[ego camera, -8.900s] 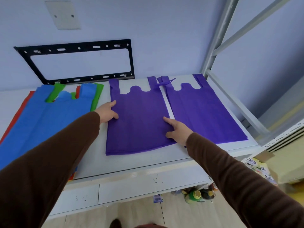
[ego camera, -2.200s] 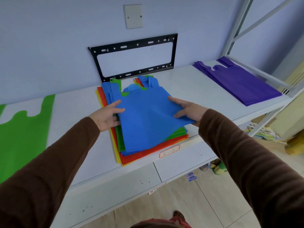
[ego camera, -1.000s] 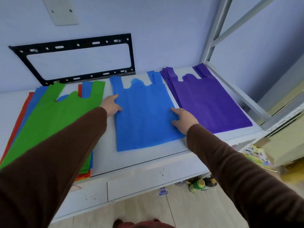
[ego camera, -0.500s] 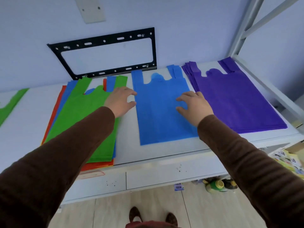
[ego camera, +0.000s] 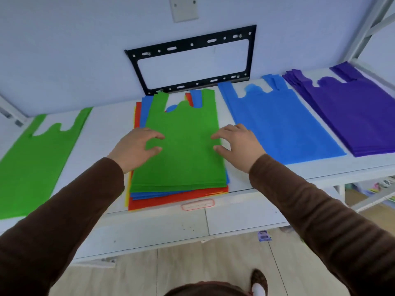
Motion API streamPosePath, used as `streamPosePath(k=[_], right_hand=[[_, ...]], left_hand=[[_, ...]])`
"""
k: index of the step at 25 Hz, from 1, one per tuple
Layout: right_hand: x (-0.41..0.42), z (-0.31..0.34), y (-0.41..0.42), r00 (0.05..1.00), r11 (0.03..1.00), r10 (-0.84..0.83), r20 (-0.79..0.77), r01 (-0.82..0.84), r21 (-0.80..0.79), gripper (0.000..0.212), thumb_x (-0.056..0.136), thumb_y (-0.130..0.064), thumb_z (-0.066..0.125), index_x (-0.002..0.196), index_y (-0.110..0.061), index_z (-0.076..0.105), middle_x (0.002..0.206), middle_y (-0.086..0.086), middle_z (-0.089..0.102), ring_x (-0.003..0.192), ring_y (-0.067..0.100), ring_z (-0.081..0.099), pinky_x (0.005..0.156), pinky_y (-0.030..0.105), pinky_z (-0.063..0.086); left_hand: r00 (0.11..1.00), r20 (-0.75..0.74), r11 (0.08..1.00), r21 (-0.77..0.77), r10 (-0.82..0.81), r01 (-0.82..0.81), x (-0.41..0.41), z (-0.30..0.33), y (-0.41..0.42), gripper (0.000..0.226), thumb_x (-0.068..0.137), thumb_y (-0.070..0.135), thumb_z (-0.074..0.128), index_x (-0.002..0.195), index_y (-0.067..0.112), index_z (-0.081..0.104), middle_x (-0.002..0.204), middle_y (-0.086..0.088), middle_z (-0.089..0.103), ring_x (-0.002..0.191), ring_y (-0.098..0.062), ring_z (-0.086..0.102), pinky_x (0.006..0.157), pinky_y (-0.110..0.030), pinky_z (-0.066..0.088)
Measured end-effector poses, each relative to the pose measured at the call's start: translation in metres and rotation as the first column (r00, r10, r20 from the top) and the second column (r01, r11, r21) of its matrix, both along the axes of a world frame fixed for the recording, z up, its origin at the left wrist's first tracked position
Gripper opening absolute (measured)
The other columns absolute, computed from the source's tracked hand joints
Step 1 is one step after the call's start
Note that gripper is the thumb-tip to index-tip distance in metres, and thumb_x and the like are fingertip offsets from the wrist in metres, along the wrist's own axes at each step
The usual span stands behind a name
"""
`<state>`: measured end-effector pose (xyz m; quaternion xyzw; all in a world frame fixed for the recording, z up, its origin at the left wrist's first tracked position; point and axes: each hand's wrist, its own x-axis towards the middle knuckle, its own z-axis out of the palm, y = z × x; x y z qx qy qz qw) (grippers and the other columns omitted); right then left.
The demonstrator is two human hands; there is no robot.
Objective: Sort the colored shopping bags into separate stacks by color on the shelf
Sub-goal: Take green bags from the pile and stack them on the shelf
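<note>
A: Top of the mixed pile [ego camera: 177, 194], centre of the shelf [ego camera: 245, 218]: a green bag [ego camera: 183, 146], lying flat, handles toward the wall. Under it, edges of blue, red and yellow showing at the front and left.

B: And the hands?

A: Left hand [ego camera: 136, 147] over the bag's left edge, right hand [ego camera: 235, 142] over its right edge. Both with fingers loosely curled and spread, thumbs apart from the fingers, nothing pinched. Touching the fabric or just above it: cannot tell.

B: Destination?

A: Probably the green stack [ego camera: 32, 159] at the far left of the shelf, well apart from the pile. Blue stack [ego camera: 284, 127] just right of the pile, purple stack [ego camera: 354, 116] beyond that at the right end.

B: Handling?

A: Thin, soft, very light by the look of it; no stiffness, so likely to droop and fold once lifted. Best taken at both side edges, mid-height, thumb under and fingers on top, one layer only. Risk of dragging the blue bag beneath along with it, since the fabric looks slightly clingy. Peeling an edge up first, then lifting level, seems safest.

B: Anything else around?

A: Black metal bracket [ego camera: 192, 60] on the wall behind the pile, a blank wall plate [ego camera: 184, 8] above it.
</note>
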<state>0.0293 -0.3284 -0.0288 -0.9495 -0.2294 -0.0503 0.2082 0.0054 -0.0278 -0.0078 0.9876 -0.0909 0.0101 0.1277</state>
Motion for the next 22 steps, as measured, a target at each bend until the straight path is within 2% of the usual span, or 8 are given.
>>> streamPosePath(k=[4,6,8,10,13,15,19,22], right_hand=[[-0.040,-0.012,0.064,0.998,0.999,-0.032,-0.052,0.030,-0.034,0.036,0.090,-0.042,0.059,0.123,-0.029,0.060,0.126,-0.002,0.062,0.119,0.023,0.049,0.102,0.044,0.042],[-0.058,-0.018,0.084,0.995,0.998,-0.060,-0.075,0.057,-0.034,0.039,0.088,-0.046,0.061,0.123,-0.029,0.060,0.123,-0.001,0.063,0.116,0.024,0.050,0.101,0.044,0.043],[-0.076,-0.021,0.099,0.993,0.996,-0.085,-0.075,0.084,-0.018,0.041,0.085,-0.048,0.062,0.122,-0.030,0.060,0.121,-0.002,0.063,0.114,0.022,0.051,0.100,0.043,0.043],[-0.090,-0.022,0.112,0.995,0.996,-0.076,-0.068,0.072,-0.059,0.045,0.084,-0.050,0.063,0.124,-0.030,0.058,0.122,-0.003,0.062,0.114,0.021,0.050,0.100,0.043,0.043],[-0.099,-0.025,0.130,0.994,0.980,-0.061,-0.085,0.044,-0.193,0.054,0.084,-0.052,0.061,0.132,-0.030,0.052,0.129,-0.003,0.057,0.120,0.022,0.046,0.102,0.042,0.040],[-0.099,-0.026,0.134,0.990,0.974,-0.086,-0.109,0.060,-0.221,0.057,0.084,-0.052,0.061,0.135,-0.029,0.050,0.131,-0.002,0.055,0.120,0.023,0.046,0.101,0.041,0.040],[-0.095,-0.025,0.139,0.986,0.970,-0.105,-0.126,0.074,-0.233,0.059,0.082,-0.057,0.060,0.135,-0.031,0.051,0.123,-0.001,0.056,0.114,0.023,0.046,0.097,0.041,0.043],[-0.090,-0.024,0.145,0.984,0.975,-0.099,-0.146,0.067,-0.212,0.056,0.082,-0.060,0.059,0.131,-0.033,0.055,0.121,-0.001,0.057,0.110,0.022,0.048,0.095,0.041,0.044]], left_hand=[[0.990,-0.011,0.990,0.014,-0.142,0.142,-0.021,-0.017,0.054,0.041,0.087,0.037,0.069,0.125,0.024,0.062,0.127,-0.001,0.062,0.120,-0.024,0.051,0.103,-0.036,0.037],[0.974,-0.067,0.976,0.004,-0.216,0.216,-0.030,-0.022,0.065,0.057,0.080,0.056,0.066,0.127,0.024,0.061,0.127,0.000,0.061,0.118,-0.023,0.050,0.103,-0.038,0.038],[0.947,-0.139,0.955,0.030,-0.289,0.295,-0.038,-0.026,0.068,0.084,0.066,0.080,0.053,0.130,0.027,0.057,0.130,0.005,0.058,0.119,-0.019,0.048,0.103,-0.037,0.039],[0.924,-0.158,0.916,0.148,-0.349,0.372,-0.042,-0.033,0.065,0.093,0.061,0.087,0.048,0.136,0.032,0.049,0.135,0.009,0.052,0.123,-0.016,0.045,0.103,-0.034,0.038],[0.911,-0.101,0.864,0.291,-0.399,0.411,-0.041,-0.038,0.062,0.085,0.067,0.077,0.055,0.140,0.036,0.041,0.139,0.011,0.048,0.125,-0.016,0.045,0.104,-0.035,0.035],[0.910,-0.092,0.849,0.332,-0.404,0.410,-0.039,-0.035,0.062,0.083,0.068,0.072,0.057,0.141,0.035,0.040,0.138,0.011,0.048,0.126,-0.016,0.045,0.105,-0.036,0.033],[0.896,-0.084,0.849,0.294,-0.435,0.440,-0.034,-0.030,0.063,0.067,0.076,0.064,0.059,0.136,0.035,0.049,0.137,0.012,0.053,0.124,-0.015,0.049,0.102,-0.034,0.036],[0.886,-0.183,0.878,0.153,-0.426,0.454,-0.025,-0.024,0.069,0.055,0.083,0.063,0.059,0.132,0.036,0.057,0.139,0.013,0.054,0.126,-0.013,0.049,0.104,-0.034,0.038]])
